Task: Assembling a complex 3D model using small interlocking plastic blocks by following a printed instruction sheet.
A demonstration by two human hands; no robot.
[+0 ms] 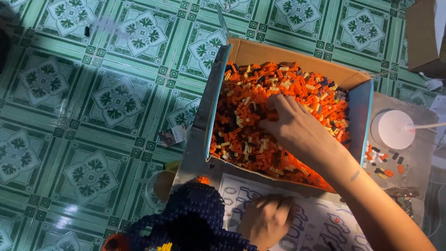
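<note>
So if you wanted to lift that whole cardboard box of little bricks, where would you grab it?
Probably by the two long side walls of the cardboard box, one hand on each, coming from above and outside. The top is open and heaped with small bricks, so it should stay level. The right hand rests in the pile now.

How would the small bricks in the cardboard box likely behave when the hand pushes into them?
The small bricks lie loose and heaped, so they would probably shift and slide aside around the right hand. Each looks tiny and rigid, likely light, and easy to spill.
</note>
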